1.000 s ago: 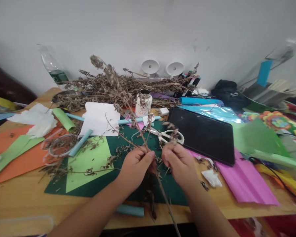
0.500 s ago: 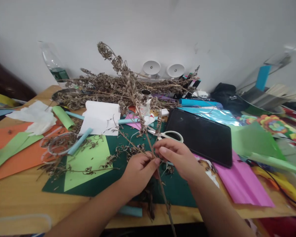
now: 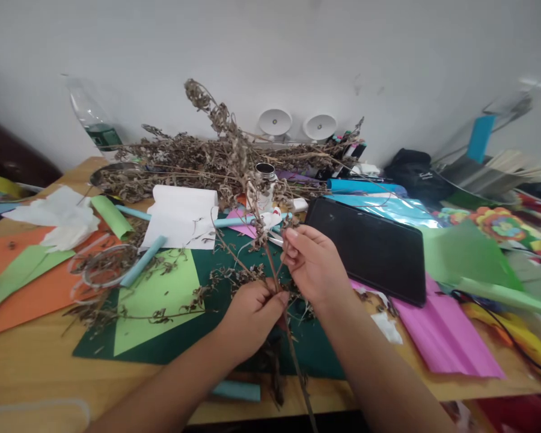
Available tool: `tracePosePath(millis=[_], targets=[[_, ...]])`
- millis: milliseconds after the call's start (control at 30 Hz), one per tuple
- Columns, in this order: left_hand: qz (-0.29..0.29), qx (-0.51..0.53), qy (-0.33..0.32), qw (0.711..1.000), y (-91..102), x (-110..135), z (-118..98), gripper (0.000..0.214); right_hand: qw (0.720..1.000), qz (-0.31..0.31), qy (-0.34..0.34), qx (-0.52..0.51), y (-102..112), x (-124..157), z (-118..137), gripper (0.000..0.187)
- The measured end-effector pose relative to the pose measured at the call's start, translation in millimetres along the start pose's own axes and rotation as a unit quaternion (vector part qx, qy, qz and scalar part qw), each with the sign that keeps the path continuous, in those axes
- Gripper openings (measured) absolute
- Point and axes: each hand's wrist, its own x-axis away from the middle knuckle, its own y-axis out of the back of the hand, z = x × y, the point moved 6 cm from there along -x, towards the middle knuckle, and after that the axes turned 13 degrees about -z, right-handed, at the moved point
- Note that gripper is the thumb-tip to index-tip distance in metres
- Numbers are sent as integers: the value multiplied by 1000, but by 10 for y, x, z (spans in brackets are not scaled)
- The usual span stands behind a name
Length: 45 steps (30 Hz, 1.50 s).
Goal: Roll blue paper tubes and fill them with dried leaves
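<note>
My left hand [image 3: 251, 314] is closed round the stem of a long dried branch [image 3: 234, 144], which rises upright to a curled, withered tip. Just above and to the right of it, my right hand [image 3: 313, 264] pinches a small side twig of the same branch, fingers pressed together. Both hands hover over a dark green cutting mat [image 3: 207, 273] with a light green paper sheet [image 3: 155, 294] and loose dried bits on it. The lower stem runs down past the table's front edge.
A heap of dried branches [image 3: 184, 162] lies at the back, beside a small metal-topped bottle [image 3: 265, 183] and a plastic water bottle [image 3: 94, 123]. A black tablet [image 3: 374, 246], pink paper [image 3: 437, 331], orange paper [image 3: 27, 288], a tape roll [image 3: 97, 270] and white paper [image 3: 183, 216] surround the mat.
My right hand has risen along the branch from beside my left hand to a side twig higher up. The branch now stands more upright. White scissors are now hidden behind my right hand.
</note>
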Motion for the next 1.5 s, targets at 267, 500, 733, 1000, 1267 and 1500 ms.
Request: tracePosePath(millis=[267,500,733,1000,1267,1500], targets=[[-18,13,10,1000,36,-1,2,22,1000,4,-4,-30,-224,-51,40,22],[5,55,34,998,-38,54,38,21,999,-21,5,-47,-334,-237,190,15],[-7,65,28,997,-42,52,15,20,1000,-28,-2,-13,-440,-448,442,16],[-17,81,21,996,88,2,-76,20,1000,-4,11,18,-683,-525,644,18],[-2,82,21,996,64,23,-21,23,995,-35,93,19,-760,-654,1042,19],[-57,158,35,985,218,-41,-44,23,949,-28,250,188,-321,-502,1564,17]])
